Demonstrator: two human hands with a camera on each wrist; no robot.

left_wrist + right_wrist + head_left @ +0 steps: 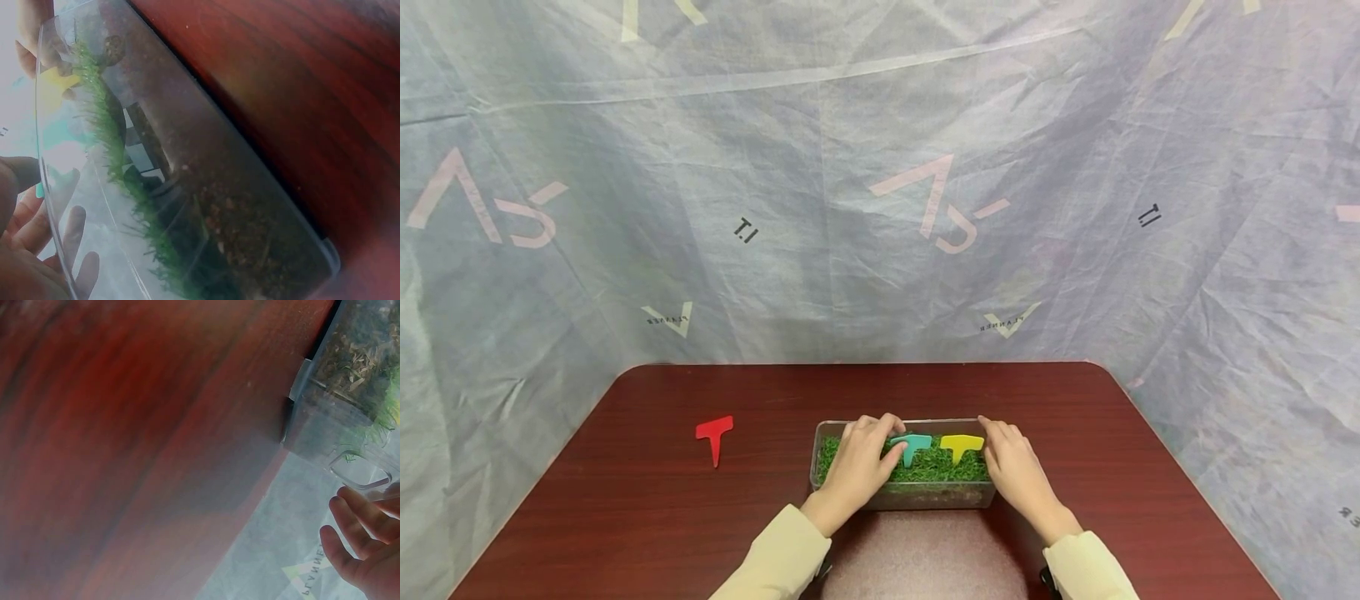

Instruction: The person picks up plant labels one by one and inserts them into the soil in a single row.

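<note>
The left hand's (861,458) thumb and fingers curl round the left end of the teal tag (917,442), whose stem stands in the grass (932,473); how firmly they pinch cannot be told. The right hand (1018,471), fingers loosely extended, touches the clear box (925,498) at its right end, beside the yellow tag (962,442); its thumb is hidden. The red tag (715,429) lies well apart, leftward. The left wrist view shows just a teal sliver, and glare washes out the yellow.

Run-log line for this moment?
left hand: at teal marker | right hand: at right end of clear box | yellow marker: in grass | red marker: on table
</note>
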